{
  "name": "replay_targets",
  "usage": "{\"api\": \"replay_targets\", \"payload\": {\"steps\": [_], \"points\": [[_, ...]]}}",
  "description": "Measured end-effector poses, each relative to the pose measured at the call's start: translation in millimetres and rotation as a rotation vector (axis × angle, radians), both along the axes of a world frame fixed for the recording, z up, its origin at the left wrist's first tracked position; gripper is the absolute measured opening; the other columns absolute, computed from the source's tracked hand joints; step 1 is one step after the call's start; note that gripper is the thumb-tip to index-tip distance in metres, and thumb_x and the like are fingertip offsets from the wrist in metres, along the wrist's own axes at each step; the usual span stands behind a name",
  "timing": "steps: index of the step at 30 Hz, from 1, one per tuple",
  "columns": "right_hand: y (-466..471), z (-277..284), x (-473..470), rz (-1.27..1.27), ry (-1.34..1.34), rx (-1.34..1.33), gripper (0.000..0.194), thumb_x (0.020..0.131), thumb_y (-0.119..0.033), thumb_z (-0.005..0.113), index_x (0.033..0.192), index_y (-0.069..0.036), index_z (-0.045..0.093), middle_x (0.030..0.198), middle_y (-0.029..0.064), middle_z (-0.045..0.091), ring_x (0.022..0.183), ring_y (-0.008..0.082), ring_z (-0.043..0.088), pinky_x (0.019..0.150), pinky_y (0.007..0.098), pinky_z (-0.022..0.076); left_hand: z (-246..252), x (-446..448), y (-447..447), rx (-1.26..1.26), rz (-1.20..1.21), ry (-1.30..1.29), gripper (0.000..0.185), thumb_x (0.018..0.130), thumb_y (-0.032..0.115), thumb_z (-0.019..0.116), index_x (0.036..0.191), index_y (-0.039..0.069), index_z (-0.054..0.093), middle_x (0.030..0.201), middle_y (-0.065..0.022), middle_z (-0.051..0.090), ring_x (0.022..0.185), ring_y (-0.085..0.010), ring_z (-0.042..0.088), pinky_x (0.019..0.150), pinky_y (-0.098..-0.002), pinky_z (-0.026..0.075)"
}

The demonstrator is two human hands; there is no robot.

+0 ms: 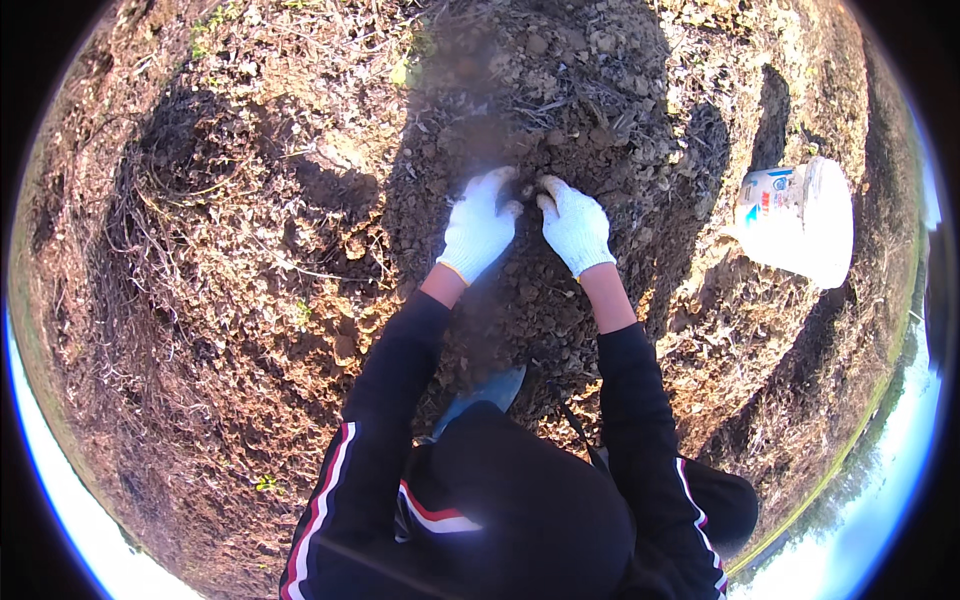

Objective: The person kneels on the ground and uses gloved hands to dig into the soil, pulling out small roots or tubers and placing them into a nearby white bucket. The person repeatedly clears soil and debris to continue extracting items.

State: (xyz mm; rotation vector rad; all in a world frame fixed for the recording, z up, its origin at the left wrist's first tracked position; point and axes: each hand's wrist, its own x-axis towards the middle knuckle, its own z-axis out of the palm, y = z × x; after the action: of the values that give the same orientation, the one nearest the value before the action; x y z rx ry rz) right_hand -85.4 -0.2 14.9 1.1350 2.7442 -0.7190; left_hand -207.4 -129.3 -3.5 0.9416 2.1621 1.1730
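Both of my hands wear white knitted gloves and reach down to loose brown soil (525, 300) in my own shadow. My left hand (482, 221) is at the soil left of centre, its fingers curved to the right. My right hand (574, 225) faces it from the right, a small gap between the two. The fingertips of both touch or nearly touch dark clods between them. A blur over the picture and the soil hide whether either hand holds anything.
A white plastic bucket (829, 225) with printing lies on its side at the right. A blue-grey object (495, 390), partly hidden, is near my body. Dry stalks and leaves (285, 262) cover the ground at the left, and clods with straw (570, 90) lie ahead.
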Motion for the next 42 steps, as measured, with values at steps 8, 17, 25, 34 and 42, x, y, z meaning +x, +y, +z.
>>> {"api": "replay_targets", "payload": {"steps": [8,17,25,34,42], "points": [[-18,3,16,-0.095,-0.008,-0.029,0.03,0.099,-0.029,0.059,0.123,-0.013,0.066,0.105,0.0186,0.075,0.092,0.0421,0.072,0.081,0.0521,0.0569,-7,-1,10,-0.028,0.085,0.181,0.031,0.089,0.01,0.068,0.119,0.013,0.071,0.117,-0.0163,0.066,0.108,-0.0388,0.066,0.091,-0.0473,0.055],[-31,2,-18,-0.08,-0.138,-0.129,0.043,0.09,-0.04,0.071,0.124,-0.016,0.065,0.096,0.019,0.076,0.089,0.0421,0.073,0.077,0.0505,0.0573,-8,-34,4,-0.315,-0.107,0.429,0.024,0.083,0.011,0.069,0.106,0.018,0.073,0.118,-0.0076,0.064,0.112,-0.0336,0.062,0.09,-0.0476,0.054],[-36,3,34,-0.327,0.112,-0.221,0.032,0.093,-0.029,0.07,0.119,-0.011,0.067,0.103,0.0208,0.075,0.097,0.0432,0.072,0.084,0.0474,0.056,-20,8,39,-0.13,0.047,0.345,0.035,0.084,0.023,0.075,0.116,0.012,0.067,0.117,-0.0135,0.064,0.112,-0.0383,0.059,0.092,-0.0501,0.051],[-36,11,37,-0.262,-0.086,-0.093,0.047,0.095,-0.036,0.069,0.132,-0.011,0.058,0.099,0.0208,0.076,0.092,0.0441,0.073,0.082,0.05,0.0567,-28,14,3,0.114,0.044,-0.024,0.031,0.087,0.002,0.069,0.118,0.003,0.065,0.115,-0.016,0.07,0.108,-0.0343,0.069,0.093,-0.0419,0.055],[-25,-12,6,-0.065,-0.185,0.085,0.039,0.099,-0.041,0.066,0.12,-0.008,0.06,0.083,0.0184,0.074,0.077,0.0382,0.074,0.072,0.0509,0.0564,5,5,-17,-0.098,0.073,-0.305,0.029,0.095,0.019,0.07,0.118,0.0,0.068,0.108,-0.0167,0.075,0.102,-0.0321,0.072,0.087,-0.0405,0.055]]}}
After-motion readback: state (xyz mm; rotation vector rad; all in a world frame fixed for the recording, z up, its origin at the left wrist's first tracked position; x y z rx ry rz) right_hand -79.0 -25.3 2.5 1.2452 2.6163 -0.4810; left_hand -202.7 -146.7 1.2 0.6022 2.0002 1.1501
